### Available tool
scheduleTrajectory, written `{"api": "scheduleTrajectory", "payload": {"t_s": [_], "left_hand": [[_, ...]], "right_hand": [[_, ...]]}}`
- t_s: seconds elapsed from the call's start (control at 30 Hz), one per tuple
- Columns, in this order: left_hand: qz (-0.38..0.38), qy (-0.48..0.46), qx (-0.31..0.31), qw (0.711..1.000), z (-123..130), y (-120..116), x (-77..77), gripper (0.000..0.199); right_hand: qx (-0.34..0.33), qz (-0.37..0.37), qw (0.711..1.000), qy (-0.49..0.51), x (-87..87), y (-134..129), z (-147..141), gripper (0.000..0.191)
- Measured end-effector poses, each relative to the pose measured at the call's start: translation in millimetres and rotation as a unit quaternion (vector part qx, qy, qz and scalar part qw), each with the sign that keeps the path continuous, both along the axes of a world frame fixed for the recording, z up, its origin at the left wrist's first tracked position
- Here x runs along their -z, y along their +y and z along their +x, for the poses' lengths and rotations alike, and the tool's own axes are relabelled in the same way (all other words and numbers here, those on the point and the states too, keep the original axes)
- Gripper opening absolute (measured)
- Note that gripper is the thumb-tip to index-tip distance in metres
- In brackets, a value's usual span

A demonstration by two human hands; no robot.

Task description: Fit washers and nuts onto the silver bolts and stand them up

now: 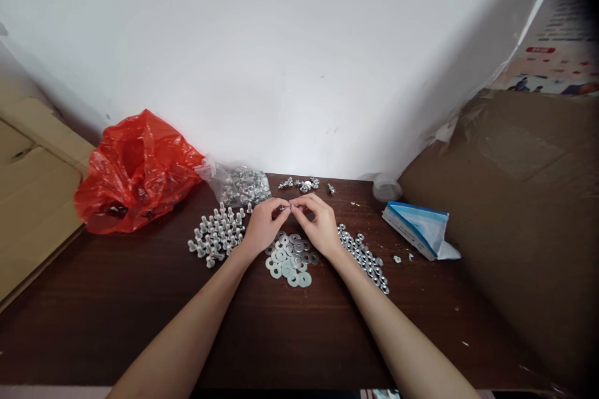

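Observation:
My left hand (264,224) pinches a small metal bolt (283,207) between thumb and fingers, just above the table. Against the bolt's right end, the thumb and fingertips of my right hand (319,222) are closed; whether a nut sits there is hidden by the fingers. Below both hands lies a loose heap of flat washers (287,262). Many bolts (216,234), mostly standing on their heads, are grouped left of my left hand. Hex nuts (367,257) spread out beside my right wrist, partly covered by it.
Several bolts with washers fitted (306,186) lie near the wall. Behind the bolts are a clear bag of hardware (246,186) and a red plastic bag (140,174). A round clear container (387,188) and a blue-white packet (416,229) sit right. Cardboard (37,181) borders the left.

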State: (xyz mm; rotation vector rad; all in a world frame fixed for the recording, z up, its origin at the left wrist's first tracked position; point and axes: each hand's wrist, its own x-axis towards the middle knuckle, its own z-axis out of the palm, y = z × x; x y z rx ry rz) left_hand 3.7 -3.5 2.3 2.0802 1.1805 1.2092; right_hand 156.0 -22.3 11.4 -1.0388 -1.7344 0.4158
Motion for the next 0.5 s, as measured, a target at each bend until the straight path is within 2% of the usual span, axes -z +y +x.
{"api": "scheduleTrajectory", "payload": {"t_s": [0.5], "left_hand": [[0.005,0.020,0.013,1.000,-0.7,-1.9,-3.9,0.016]], "right_hand": [[0.004,-0.015,1.000,-0.019,0.5,-0.2,0.9,0.017]]}}
